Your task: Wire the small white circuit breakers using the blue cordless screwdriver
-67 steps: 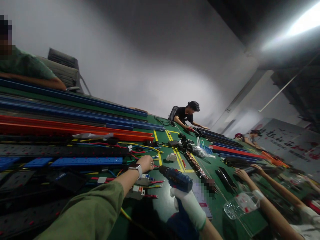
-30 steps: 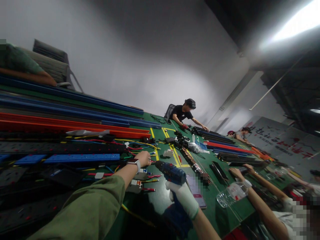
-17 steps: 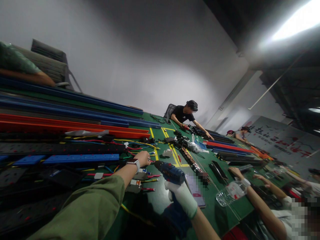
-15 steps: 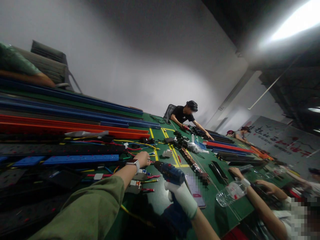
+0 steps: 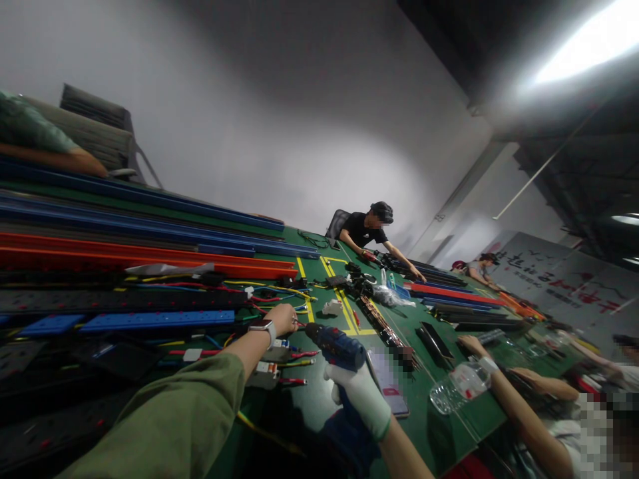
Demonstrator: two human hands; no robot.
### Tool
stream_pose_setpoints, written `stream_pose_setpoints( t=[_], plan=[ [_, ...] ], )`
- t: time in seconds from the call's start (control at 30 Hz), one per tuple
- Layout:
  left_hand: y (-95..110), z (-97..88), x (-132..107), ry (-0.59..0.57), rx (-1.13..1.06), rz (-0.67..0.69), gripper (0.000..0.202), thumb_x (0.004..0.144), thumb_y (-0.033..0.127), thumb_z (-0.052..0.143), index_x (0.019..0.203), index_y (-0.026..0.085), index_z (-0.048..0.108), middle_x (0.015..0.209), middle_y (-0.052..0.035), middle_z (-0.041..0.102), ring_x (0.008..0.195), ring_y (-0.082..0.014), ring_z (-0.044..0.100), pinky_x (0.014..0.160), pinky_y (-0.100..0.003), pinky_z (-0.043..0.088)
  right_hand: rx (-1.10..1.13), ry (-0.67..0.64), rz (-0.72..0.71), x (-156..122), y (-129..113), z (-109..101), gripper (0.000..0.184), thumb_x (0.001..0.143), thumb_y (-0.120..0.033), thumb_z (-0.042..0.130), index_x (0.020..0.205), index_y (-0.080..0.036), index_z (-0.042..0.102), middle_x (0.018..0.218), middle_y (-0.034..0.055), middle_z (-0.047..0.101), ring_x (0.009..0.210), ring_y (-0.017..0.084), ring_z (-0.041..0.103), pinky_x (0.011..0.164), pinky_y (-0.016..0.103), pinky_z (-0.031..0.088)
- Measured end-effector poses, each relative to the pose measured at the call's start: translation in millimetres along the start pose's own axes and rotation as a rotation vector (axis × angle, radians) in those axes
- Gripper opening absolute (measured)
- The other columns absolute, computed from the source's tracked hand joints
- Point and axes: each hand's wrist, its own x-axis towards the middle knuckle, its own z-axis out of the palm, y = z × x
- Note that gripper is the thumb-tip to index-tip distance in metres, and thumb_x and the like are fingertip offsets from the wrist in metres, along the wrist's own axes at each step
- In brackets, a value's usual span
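My right hand [image 5: 357,392], in a white glove, grips a blue cordless drill [image 5: 339,347] by its handle. The drill's chuck points left at my left hand [image 5: 280,320], which is bare and wears a watch [image 5: 264,327] at the wrist. My left fingers are closed in a pinch just off the chuck; a bit of red shows at their tips, too small to name. Below the left hand lie white circuit breakers [image 5: 265,374] with red and yellow-green wires [image 5: 302,362] ending in metal lugs. A white block-shaped part [image 5: 332,307] sits beyond the chuck.
Blue and orange metal channels [image 5: 239,266] and blue-topped strips [image 5: 160,320] fill the left side. Copper bars [image 5: 384,322], a phone [image 5: 389,382] and a plastic bottle [image 5: 460,386] lie to the right. One co-worker [image 5: 367,229] reaches across the far end; another's arm [image 5: 524,412] rests at right.
The view has shifted very slightly. Both hands and the drill keep nearly the same place, with the chuck still beside my left fingertips.
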Motion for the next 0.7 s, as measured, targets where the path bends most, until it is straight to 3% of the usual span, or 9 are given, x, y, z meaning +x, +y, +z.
stream_pose_setpoints(
  t=[0.2,0.43,0.7],
  plan=[
    [0.8,-0.5,-0.5,0.003,0.009,0.006,0.017,0.073,0.032,0.073,0.086,0.025,0.082,0.090,-0.0076,0.080,0.091,-0.0234,0.074,0.078,-0.025,0.052,-0.035,0.017,-0.013,1.3,6.1,-2.6,0.012,0.074,-0.025,0.070,0.072,-0.017,0.061,0.047,-0.0067,0.056,0.038,0.010,0.050,0.042,0.022,0.034],
    [0.2,0.2,1.5,-0.009,0.026,0.005,0.017,0.073,0.033,0.073,0.086,0.024,0.082,0.089,-0.0068,0.080,0.091,-0.0225,0.074,0.078,-0.024,0.052,-0.038,0.020,0.030,2.6,9.9,-2.0,0.011,0.077,-0.027,0.068,0.080,-0.017,0.064,0.039,-0.0083,0.051,0.035,0.010,0.046,0.044,0.022,0.037],
    [-2.3,4.7,4.8,-0.001,0.031,0.016,0.018,0.074,0.032,0.072,0.087,0.024,0.082,0.090,-0.0073,0.080,0.093,-0.0228,0.074,0.079,-0.024,0.053,-0.065,0.007,-0.017,6.3,17.8,-4.2,0.015,0.079,-0.028,0.067,0.068,-0.020,0.061,0.041,-0.0063,0.051,0.037,0.011,0.048,0.044,0.023,0.037]
  ],
)
